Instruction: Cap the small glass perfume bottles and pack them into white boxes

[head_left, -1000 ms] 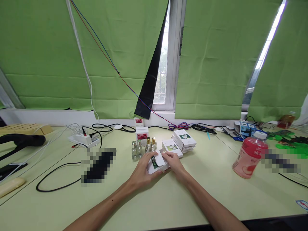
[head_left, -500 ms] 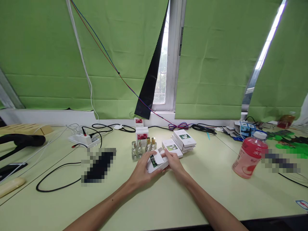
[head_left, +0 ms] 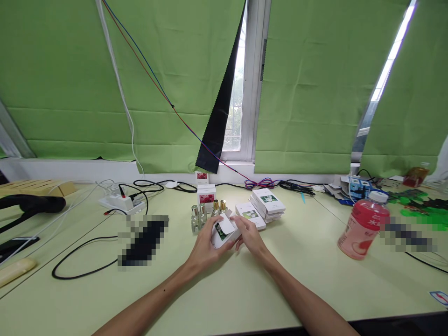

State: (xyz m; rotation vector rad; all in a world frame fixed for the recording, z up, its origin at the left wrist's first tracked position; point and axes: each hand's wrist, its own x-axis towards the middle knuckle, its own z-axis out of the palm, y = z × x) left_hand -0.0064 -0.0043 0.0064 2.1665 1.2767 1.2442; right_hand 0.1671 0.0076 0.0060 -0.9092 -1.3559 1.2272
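Observation:
A small white carton (head_left: 219, 240) with a green leafy picture is held low over the table, tilted. My left hand (head_left: 203, 245) wraps round its left side, thumb on top. At the carton's upper right end, my right hand (head_left: 250, 235) grips it, thumb and fingers by a raised flap. Just behind are small glass bottles with silver caps (head_left: 199, 221) and ones with gold caps (head_left: 215, 208), partly hidden by the carton and fingers. Close to my right hand lie a flat white carton (head_left: 250, 214) and a stack of similar cartons (head_left: 271, 205).
White cartons with red pictures (head_left: 206, 195) stand behind the bottles. A pink drink bottle (head_left: 364, 226) is at right. On the left are a power strip (head_left: 122, 201), cables, and a blurred dark object (head_left: 145, 242). The table's front edge runs along the lower right.
The carton and both hands have shifted slightly up and left. My right thumb and fingers have moved around the flap end of the carton.

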